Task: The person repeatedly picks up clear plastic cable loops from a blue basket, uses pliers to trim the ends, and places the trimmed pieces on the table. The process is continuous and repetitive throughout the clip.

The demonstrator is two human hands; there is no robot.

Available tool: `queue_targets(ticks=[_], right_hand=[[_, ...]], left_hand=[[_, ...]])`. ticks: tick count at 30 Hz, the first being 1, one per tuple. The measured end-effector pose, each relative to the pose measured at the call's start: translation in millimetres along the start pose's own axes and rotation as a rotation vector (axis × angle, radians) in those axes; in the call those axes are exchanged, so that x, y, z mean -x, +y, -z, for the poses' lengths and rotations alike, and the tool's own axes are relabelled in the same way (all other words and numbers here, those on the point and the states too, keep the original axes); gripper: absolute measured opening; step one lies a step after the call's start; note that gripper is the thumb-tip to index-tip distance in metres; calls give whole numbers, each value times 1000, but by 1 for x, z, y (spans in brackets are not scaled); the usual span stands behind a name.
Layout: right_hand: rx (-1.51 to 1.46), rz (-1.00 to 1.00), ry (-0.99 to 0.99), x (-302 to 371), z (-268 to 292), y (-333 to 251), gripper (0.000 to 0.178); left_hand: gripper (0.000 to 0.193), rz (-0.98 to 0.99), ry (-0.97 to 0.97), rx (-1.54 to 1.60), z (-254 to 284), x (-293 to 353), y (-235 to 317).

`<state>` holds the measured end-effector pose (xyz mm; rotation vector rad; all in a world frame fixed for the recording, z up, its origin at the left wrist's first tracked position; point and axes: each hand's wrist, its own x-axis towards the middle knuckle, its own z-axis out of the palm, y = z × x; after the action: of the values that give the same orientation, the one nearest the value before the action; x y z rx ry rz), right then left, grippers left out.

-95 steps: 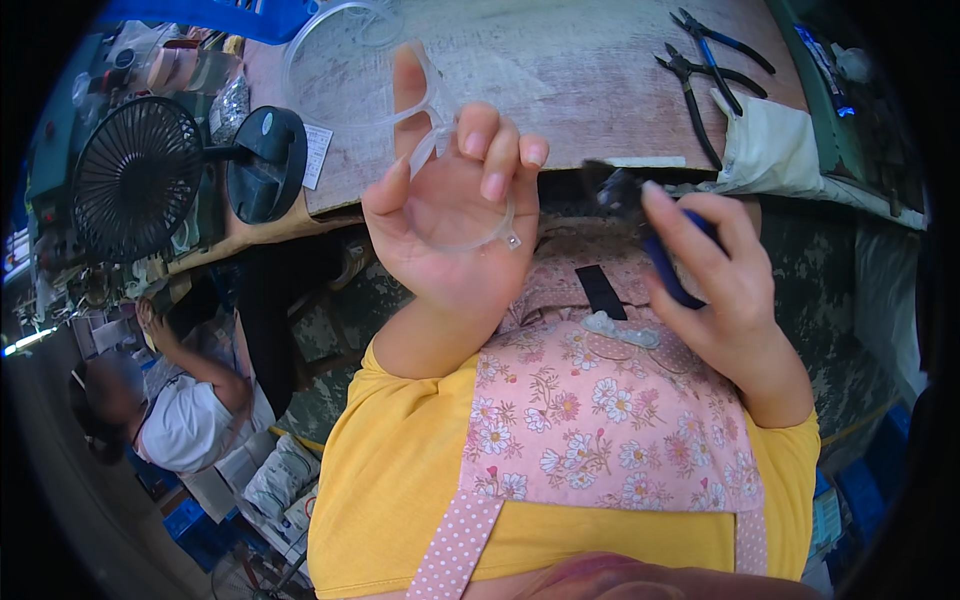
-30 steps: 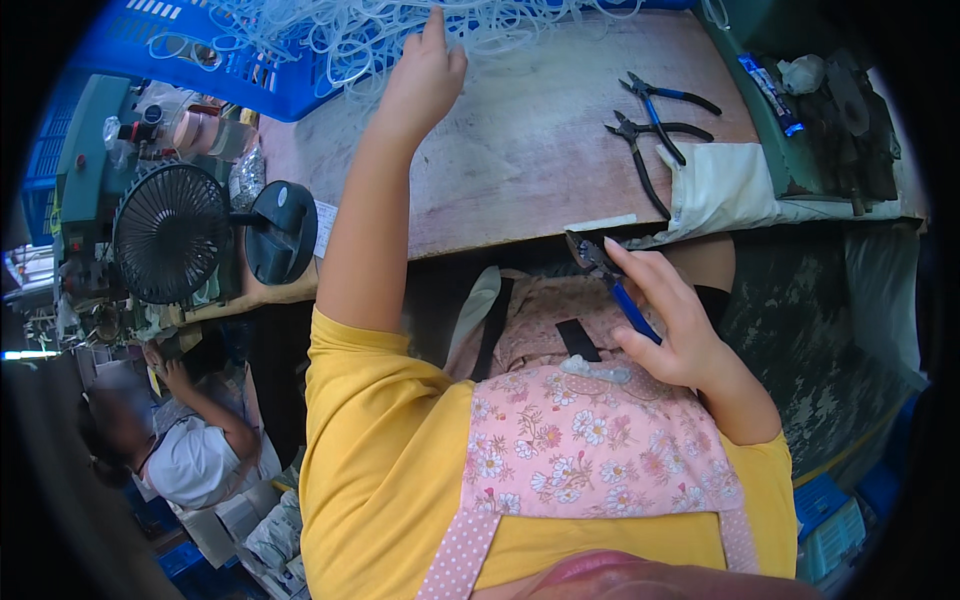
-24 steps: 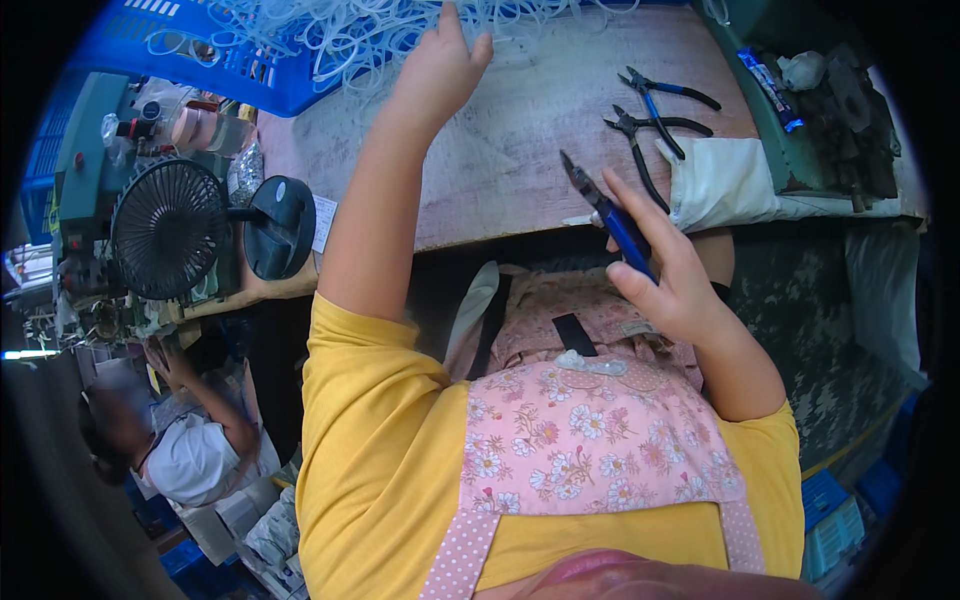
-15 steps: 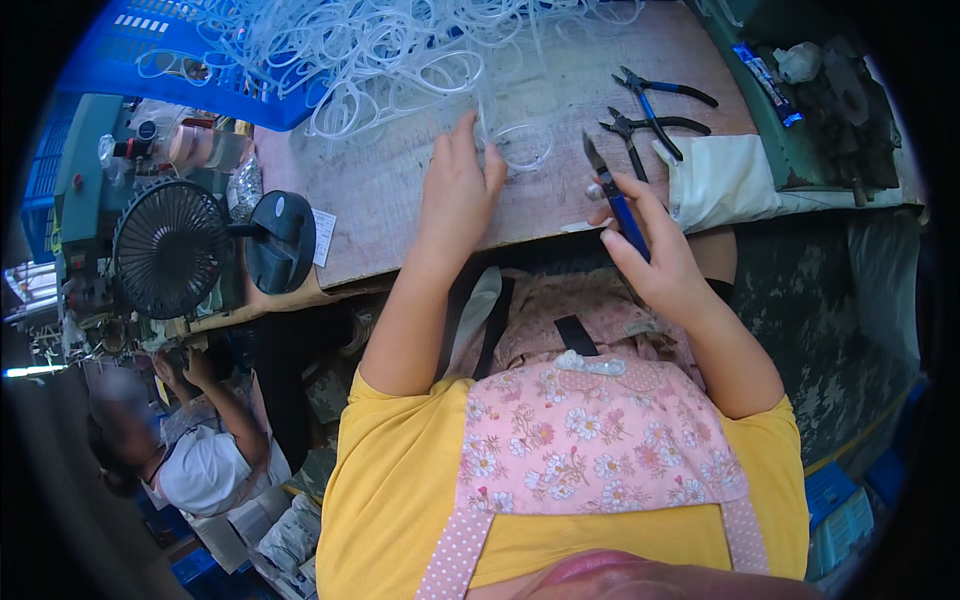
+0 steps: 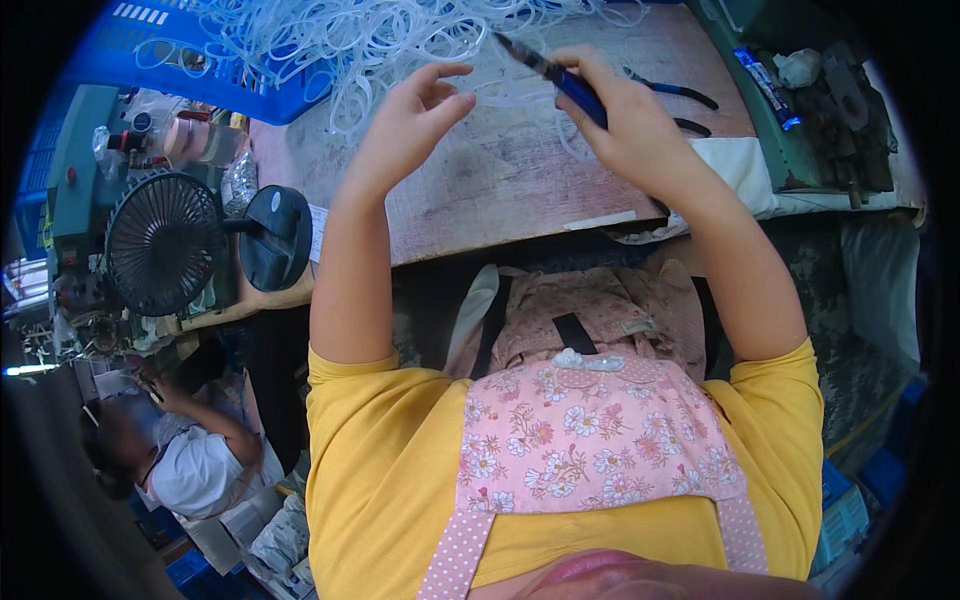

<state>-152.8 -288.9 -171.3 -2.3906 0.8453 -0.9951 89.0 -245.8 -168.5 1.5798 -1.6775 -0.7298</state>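
My right hand grips a pair of diagonal cutting pliers with blue handles. Their dark jaws point up and left toward a tangled heap of clear plastic tubing rings. My left hand is opposite, fingers curled and thumb bent inward, with a piece of clear tubing at its fingertips. That tubing stretches toward my right hand, and a loop shows below the right fingers. Its hold in the left hand is partly hidden. Two other pliers lie behind my right hand, mostly covered.
A blue plastic crate stands under the heap at the far left of the worktable. A black fan sits at the left edge. White cloth lies at the right, beside a green machine. Another person sits at lower left.
Both hands have moved farther over the table; the left also went left and its fingers curled. My right hand carried the pliers up and left toward the tubing heap.
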Motion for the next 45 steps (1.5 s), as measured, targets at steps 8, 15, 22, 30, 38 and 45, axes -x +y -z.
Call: queue_targets(ticks=[8, 15, 22, 30, 38, 45], right_hand=[[-28, 64, -30, -64, 22, 1, 31], [-116, 92, -185, -112, 56, 1, 30], [388, 692, -67, -23, 37, 10, 33], [-196, 176, 132, -40, 49, 53, 25], [-161, 119, 123, -146, 73, -5, 23], [-206, 143, 160, -197, 107, -48, 23]], left_hand=[[49, 192, -266, 202, 37, -42, 27], [53, 169, -437, 382, 47, -57, 27], [42, 198, -392, 436, 37, -48, 29], [44, 215, -435, 431, 21, -50, 47], [54, 47, -297, 628, 68, -70, 64], [73, -116, -783, 1261, 136, -84, 95]])
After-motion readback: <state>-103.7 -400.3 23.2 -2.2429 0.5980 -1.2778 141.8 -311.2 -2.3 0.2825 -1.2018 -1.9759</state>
